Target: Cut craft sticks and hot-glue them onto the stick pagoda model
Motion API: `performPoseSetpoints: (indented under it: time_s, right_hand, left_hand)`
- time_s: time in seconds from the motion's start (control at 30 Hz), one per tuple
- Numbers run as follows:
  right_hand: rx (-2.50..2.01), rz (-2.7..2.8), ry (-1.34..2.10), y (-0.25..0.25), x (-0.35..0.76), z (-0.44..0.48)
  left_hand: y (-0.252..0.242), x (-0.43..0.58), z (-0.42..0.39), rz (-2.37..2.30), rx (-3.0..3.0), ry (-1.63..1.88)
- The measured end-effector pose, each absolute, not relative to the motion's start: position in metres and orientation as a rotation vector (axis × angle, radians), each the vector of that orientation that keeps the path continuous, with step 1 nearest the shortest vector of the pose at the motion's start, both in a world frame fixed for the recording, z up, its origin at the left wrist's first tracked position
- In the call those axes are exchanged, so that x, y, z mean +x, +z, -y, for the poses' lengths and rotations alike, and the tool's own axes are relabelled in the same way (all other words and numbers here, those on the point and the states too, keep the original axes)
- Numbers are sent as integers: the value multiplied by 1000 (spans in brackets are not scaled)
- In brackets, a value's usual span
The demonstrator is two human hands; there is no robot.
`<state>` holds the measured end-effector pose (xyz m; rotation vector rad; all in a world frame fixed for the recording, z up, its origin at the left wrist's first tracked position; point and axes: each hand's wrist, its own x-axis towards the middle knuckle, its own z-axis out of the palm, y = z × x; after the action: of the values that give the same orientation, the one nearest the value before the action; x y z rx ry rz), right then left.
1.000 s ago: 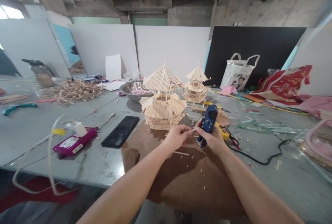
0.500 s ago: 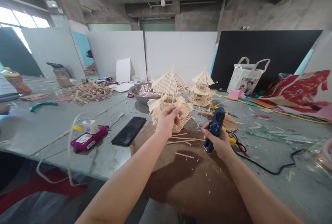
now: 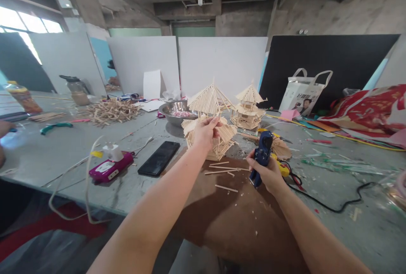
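A two-tier pavilion model of thin wooden sticks stands at the far end of a brown board. My left hand is raised against the model's lower roof, fingers pinched on a small wooden stick that barely shows. My right hand is wrapped round a blue glue gun, held upright just right of the model. Several loose sticks lie on the board between my hands.
A second, smaller stick pavilion stands behind. A metal bowl, black phone, magenta device with white cord, stick pile and black cable lie on the grey table. Another person's hand shows at far left.
My left hand left the glue gun's tip and rose to the model's lower roof with the stick. The right hand with the glue gun stayed almost still.
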<state>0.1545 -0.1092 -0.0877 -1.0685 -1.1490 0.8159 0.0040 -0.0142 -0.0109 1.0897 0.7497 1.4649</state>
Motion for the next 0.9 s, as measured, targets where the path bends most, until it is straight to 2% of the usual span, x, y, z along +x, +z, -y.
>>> performPoseSetpoints:
  time_s: [0.63,0.9]
  right_hand:
    - [-1071,1188,826,-93,156,109]
    - [-1075,1212,809,-91,156,109]
  left_hand:
    - [-8,16,11,-695,935,1560]
    - [-7,14,10,-624,879,1487]
